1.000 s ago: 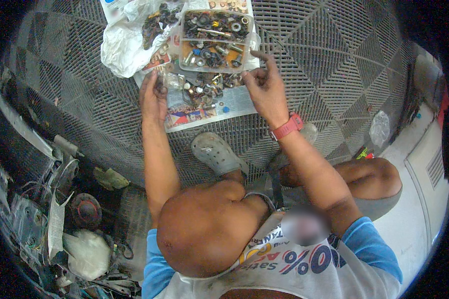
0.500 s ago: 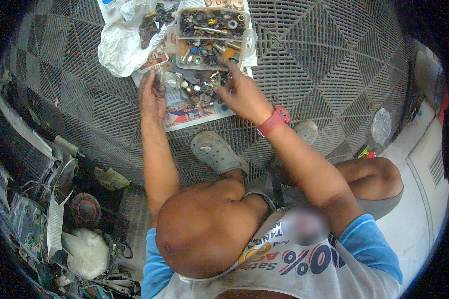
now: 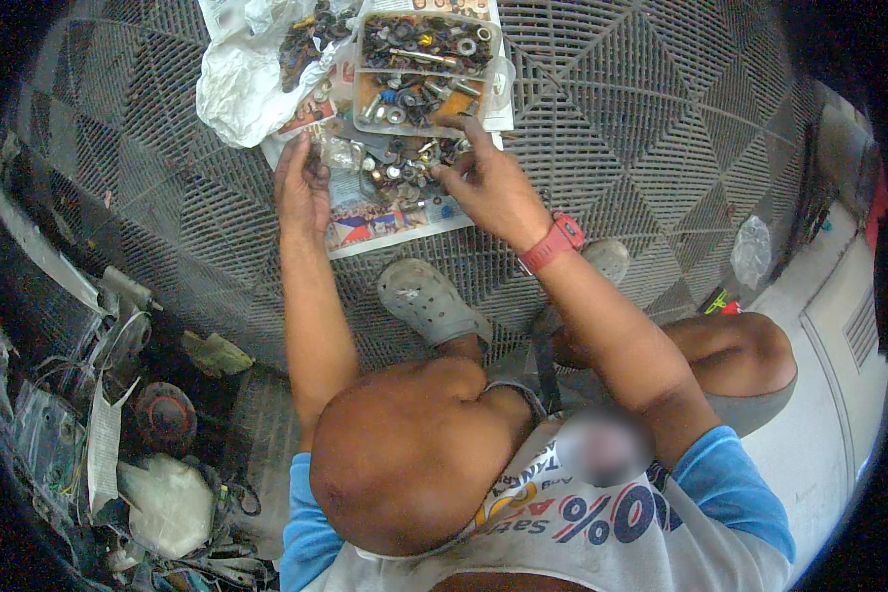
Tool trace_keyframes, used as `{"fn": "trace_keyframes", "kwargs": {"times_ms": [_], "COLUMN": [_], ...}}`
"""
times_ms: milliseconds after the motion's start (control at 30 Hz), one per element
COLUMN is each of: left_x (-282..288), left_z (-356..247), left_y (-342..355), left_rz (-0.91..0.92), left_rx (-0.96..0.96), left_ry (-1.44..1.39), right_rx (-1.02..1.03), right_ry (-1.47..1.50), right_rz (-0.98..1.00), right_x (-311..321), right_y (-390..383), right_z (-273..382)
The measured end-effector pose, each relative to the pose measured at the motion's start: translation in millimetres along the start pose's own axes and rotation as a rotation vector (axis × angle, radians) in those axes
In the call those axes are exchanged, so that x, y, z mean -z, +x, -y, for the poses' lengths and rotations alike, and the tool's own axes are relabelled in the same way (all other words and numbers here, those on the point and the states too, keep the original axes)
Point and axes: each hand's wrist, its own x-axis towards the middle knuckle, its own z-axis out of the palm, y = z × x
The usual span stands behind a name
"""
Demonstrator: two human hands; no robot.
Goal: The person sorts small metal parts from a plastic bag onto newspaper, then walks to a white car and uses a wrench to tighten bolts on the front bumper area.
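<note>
My right hand point(image 3: 498, 192) is over the right part of a pile of loose bolts, nuts and washers point(image 3: 405, 168), thumb and forefinger apart, with nothing visible between them. Its forefinger reaches to the lower right corner of a clear plastic box point(image 3: 356, 104) of mixed small hardware. At the left edge of the pile, my left hand point(image 3: 303, 192) rests on its side, fingers loosely curled and apart, with nothing seen in it. Beside its fingertips lies a small clear plastic bag point(image 3: 341, 154). Newspaper point(image 3: 365, 235) lies under the hardware.
A crumpled white plastic bag point(image 3: 242, 104) lies left of the box, beside more dark hardware point(image 3: 311, 44). Black interlocking grid tiles point(image 3: 622, 148) cover the floor. Scrap parts and wires point(image 3: 118, 424) crowd the left side. A clear plastic wrapper point(image 3: 753, 252) lies to the right.
My right hand has shifted slightly right, and its thumb and forefinger still stand apart. My left hand stays in about the same place. The box appears slightly further right in the picture.
</note>
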Motion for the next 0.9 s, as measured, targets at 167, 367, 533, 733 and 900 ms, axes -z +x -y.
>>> {"fn": "trace_keyframes", "kwargs": {"times_ms": [167, 367, 533, 733, 900], "left_x": [-2.9, -3.6, -3.1, -1.8, 2.3], "left_z": [-1.7, -2.0, -1.7, -0.6, 1.2], "left_y": [-0.8, -1.5, -2.3, -0.3, -0.1], "left_rz": [0.000, 0.004, -0.015, 0.003, -0.005], "left_rx": [0.002, -0.001, -0.005, -0.005, -0.009], "left_ry": [0.004, 0.004, -0.014, -0.019, -0.011], "right_rx": [0.061, 0.059, -0.042, -0.017, -0.030], "right_ry": [0.012, -0.027, 0.117, 0.145, 0.101], "right_rz": [0.044, -0.023, -0.080, -0.309, -0.278], "right_x": [-10.9, -24.2, -10.3, -3.3, -16.7], "right_y": [7.9, 0.2, -9.9, -12.6, -23.0], "right_z": [2.0, 1.7, 10.6, -3.2, -27.0]}}
